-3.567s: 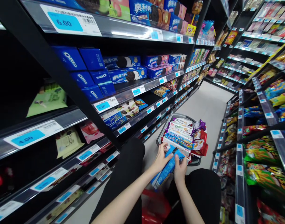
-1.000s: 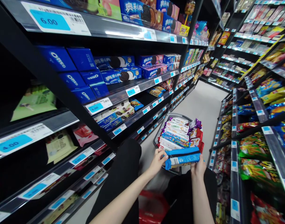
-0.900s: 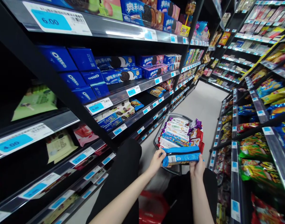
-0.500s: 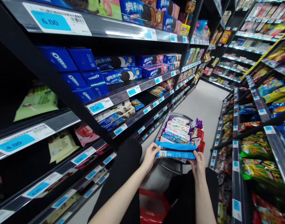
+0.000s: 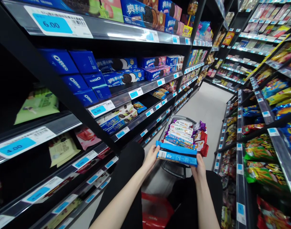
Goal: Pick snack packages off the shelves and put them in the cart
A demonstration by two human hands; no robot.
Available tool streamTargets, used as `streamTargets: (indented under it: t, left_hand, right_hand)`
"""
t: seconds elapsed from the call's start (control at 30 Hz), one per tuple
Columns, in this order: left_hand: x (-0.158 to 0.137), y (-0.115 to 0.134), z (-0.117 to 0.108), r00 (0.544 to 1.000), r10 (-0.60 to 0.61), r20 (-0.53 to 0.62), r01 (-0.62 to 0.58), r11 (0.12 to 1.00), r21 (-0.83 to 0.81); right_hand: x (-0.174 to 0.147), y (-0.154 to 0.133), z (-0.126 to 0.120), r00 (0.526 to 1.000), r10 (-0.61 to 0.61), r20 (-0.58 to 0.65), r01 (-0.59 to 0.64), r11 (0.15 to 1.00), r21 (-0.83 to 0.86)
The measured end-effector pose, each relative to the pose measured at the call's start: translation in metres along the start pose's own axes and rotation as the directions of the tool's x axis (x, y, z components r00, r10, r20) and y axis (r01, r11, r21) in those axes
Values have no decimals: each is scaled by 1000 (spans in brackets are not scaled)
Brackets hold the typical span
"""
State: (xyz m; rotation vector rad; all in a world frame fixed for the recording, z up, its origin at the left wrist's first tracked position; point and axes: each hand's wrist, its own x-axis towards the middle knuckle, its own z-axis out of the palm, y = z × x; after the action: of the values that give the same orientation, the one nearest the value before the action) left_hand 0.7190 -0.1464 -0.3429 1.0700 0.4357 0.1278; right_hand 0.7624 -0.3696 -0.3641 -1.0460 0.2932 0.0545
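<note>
A long blue cookie pack (image 5: pixel 177 153) lies level between my two hands, just above my knees. My left hand (image 5: pixel 151 157) pinches its left end. My right hand (image 5: pixel 197 170) grips its right end from below. Behind the pack stands a grey shopping basket (image 5: pixel 173 167) heaped with several snack packs (image 5: pixel 183 134), white, blue, purple and red. The pack hides the near side of the basket.
Black shelves (image 5: pixel 126 92) on my left carry blue Oreo boxes (image 5: pixel 75 71) with blue price tags. On my right, racks (image 5: pixel 264 114) hold chip bags. A grey aisle floor (image 5: pixel 208 106) runs ahead between them. Something red (image 5: pixel 157 211) lies under my legs.
The blue pack has turned from slanting to level, risen a little and moved toward the left shelves. My left hand shifted left to its end; both hands stay on it.
</note>
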Motion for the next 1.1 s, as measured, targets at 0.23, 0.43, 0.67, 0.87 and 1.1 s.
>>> streamTargets:
  t: [0.23,0.43,0.67,0.87,1.1]
  left_hand:
    - [2,-1,-2,991,126,37,-130,986,108]
    - [6,6,-8,976,215,44,-219,958,186]
    - [12,10,-13,964,250,-90,-233,958,164]
    - [9,-16,-11,981,-29,-194,68,978,197]
    - [-2,-24,1,621,-772,133,782,598,-176]
  right_hand:
    - [2,1,-5,993,-97,-66,92,992,-82]
    - [2,-9,-11,971,-218,-99,200,965,-168]
    - [1,-4,-5,936,-342,-84,310,914,-262]
    - [-8,-1,3,911,-407,-61,372,877,-303]
    - [-19,-14,1,909,-355,218,405,873,-270]
